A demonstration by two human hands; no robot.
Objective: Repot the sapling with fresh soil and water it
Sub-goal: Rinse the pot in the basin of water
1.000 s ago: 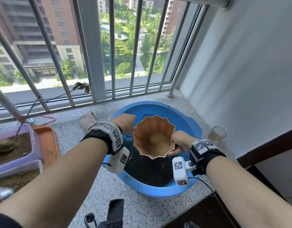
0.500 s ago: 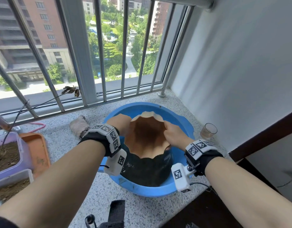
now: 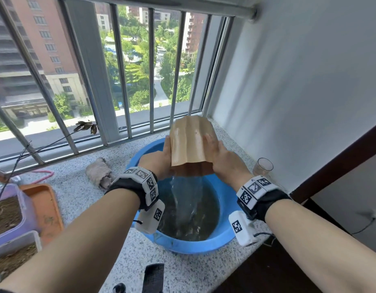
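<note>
Pot (image 3: 190, 142) upturned over blue basin (image 3: 225, 237) on counter (image 3: 77, 193).
Gripped by left hand (image 3: 159, 160) and right hand (image 3: 222, 157), fingers curled round sides; water (image 3: 187, 193) pouring out.

A speckled granite surface (image 3: 182, 269) runs along a window (image 3: 140, 70) fenced with upright grey metal bars (image 3: 121, 77). Bright daylight comes through it. Outside, seen from high up, stand tall brick and beige buildings (image 3: 34, 60), green trees (image 3: 140, 66) and a road. A plain white wall (image 3: 299, 81) closes the right side, edged lower down by a dark brown wooden trim (image 3: 341, 157).
</note>
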